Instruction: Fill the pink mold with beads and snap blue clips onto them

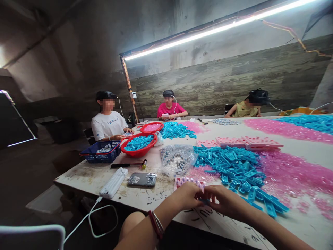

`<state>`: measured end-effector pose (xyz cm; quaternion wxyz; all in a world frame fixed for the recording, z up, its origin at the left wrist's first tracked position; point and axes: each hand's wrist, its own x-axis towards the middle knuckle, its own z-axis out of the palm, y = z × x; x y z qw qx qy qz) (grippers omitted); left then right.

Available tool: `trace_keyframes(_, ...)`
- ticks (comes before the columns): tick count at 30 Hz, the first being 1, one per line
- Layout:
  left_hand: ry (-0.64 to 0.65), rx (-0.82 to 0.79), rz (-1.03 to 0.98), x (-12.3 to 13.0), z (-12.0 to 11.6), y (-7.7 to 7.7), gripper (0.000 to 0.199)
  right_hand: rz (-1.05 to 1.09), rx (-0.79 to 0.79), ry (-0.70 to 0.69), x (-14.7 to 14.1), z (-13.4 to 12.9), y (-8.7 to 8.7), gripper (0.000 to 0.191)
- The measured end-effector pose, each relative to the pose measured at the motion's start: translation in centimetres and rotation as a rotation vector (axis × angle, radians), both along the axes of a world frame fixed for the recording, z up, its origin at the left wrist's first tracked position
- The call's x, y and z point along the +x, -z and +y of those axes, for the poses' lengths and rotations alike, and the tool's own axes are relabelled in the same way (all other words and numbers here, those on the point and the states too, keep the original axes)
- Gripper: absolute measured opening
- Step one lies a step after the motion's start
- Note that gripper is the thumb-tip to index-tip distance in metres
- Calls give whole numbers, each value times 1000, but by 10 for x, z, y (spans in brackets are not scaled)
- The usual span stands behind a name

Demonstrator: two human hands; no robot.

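Observation:
My left hand (187,195) and my right hand (218,198) meet at the near edge of the table, fingers pinched together. Between their fingertips shows a small blue plastic piece (205,201), mostly covered by the fingers, so its shape is unclear. Just behind my left hand lies a pink tray with small cells (179,181), its front part hidden. Right behind my right hand spreads a heap of blue plastic pieces (231,163). Small clear pink pieces (286,173) are scattered to its right.
A clear bag of small beads (178,158), a phone (142,179), a white power bank (113,183) and a hammer (130,165) lie leftward. Beyond are red baskets (139,151), a blue basket (100,156) and pink trays (230,141). Three co-workers sit around the table (85,175).

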<state>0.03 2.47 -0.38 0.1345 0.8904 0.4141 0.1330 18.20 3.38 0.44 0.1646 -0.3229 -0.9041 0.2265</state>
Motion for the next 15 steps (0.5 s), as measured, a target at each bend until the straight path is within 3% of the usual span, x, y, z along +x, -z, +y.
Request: trace_keyframes(15,-80,6,-2,3,-3,-3,15,2,-17,52,-2,0,-4,8)
